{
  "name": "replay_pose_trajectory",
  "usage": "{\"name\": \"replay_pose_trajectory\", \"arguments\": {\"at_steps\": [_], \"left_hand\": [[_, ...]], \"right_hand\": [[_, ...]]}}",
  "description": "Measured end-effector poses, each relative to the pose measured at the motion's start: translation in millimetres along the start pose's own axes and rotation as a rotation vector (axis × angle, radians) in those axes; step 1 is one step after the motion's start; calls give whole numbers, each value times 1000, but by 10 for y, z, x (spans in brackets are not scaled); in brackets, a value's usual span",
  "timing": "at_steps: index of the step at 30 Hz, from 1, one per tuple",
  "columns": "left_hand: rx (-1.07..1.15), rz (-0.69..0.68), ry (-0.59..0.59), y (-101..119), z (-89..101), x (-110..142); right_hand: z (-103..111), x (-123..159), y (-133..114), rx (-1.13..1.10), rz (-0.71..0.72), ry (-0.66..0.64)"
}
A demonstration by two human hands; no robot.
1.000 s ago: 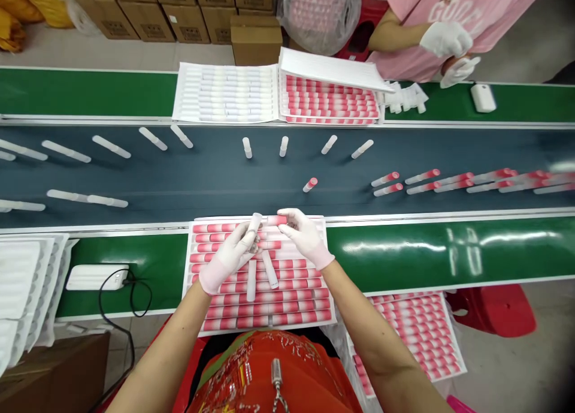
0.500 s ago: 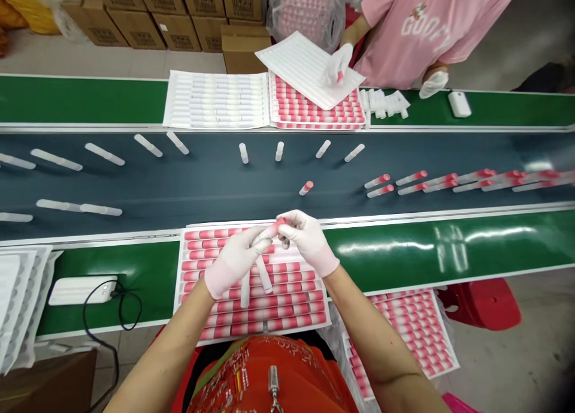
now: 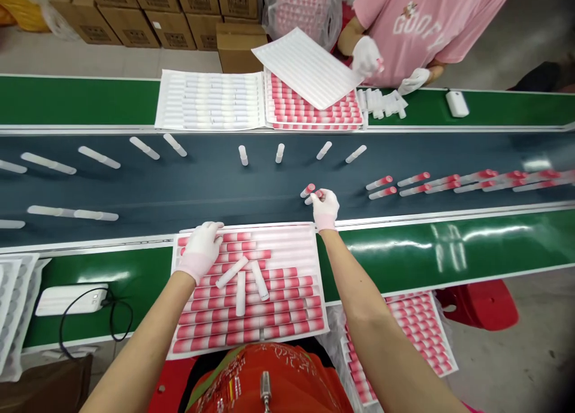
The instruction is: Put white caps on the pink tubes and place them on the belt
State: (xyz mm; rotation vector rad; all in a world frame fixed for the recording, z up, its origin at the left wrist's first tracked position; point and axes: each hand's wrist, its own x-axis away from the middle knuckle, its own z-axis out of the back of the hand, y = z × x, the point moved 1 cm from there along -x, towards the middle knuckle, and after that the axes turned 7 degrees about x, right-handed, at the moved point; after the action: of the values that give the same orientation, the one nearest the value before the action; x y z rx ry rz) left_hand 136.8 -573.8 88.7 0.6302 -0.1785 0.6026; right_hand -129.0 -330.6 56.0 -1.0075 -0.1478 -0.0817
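My right hand (image 3: pixel 326 209), in a white glove, pinches a pink-and-white tube (image 3: pixel 309 201) upright on the dark conveyor belt. Another pink-topped tube (image 3: pixel 308 190) stands right beside it. Over the upper left of a white tray (image 3: pixel 294 236), my gloved left hand (image 3: pixel 202 246) rests on the rows of tubes with thumb and fingers apart. Pink-and-white tubes (image 3: pixel 251 312) fill most of the tray's grooves, while several grooves at the upper right show bare white. Three loose white pieces, one of them a slim white sleeve (image 3: pixel 241 293), lie across the tubes.
Several white tubes (image 3: pixel 279 153) and pink-topped tubes (image 3: pixel 383 192) stand on the belt (image 3: pixel 202 179). Across it, a co-worker's gloved hand (image 3: pixel 366 56) is above a pink-filled tray (image 3: pixel 314 110). A white power bank (image 3: pixel 72 300) with a black cable lies left; a red stool (image 3: pixel 485 305) is right.
My right hand has carried the pink-and-white tube forward onto the belt. My left hand has let go of it and moved left over the tray. A white sleeve now lies on the tubes.
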Motion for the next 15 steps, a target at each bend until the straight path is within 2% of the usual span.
{"name": "replay_pose_trajectory", "arguments": {"at_steps": [3, 5, 6, 7, 9, 11, 12, 13, 15], "left_hand": [[8, 15, -28, -60, -3, 73], [42, 7, -31, 19, -50, 194], [64, 3, -42, 73, -83, 274], [89, 0, -67, 128, -122, 362], [99, 19, -141, 213, -208, 541], [28, 74, -211, 242, -293, 684], [-20, 103, -236, 238, -330, 731], [-69, 127, -251, 224, -362, 761], [-137, 133, -268, 186, -409, 779]], "right_hand": [[80, -12, 104, 58, -39, 25], [186, 234, 143, 122, 12, 75], [227, 422, 156, 157, 78, 56], [244, 637, 163, 190, 172, -17], [191, 1092, 164, 253, 398, -298], [39, 1469, 160, 366, 602, -601], [-55, 1596, 157, 450, 685, -709], [-148, 1679, 155, 545, 751, -782], [-293, 1735, 158, 717, 834, -845]]}}
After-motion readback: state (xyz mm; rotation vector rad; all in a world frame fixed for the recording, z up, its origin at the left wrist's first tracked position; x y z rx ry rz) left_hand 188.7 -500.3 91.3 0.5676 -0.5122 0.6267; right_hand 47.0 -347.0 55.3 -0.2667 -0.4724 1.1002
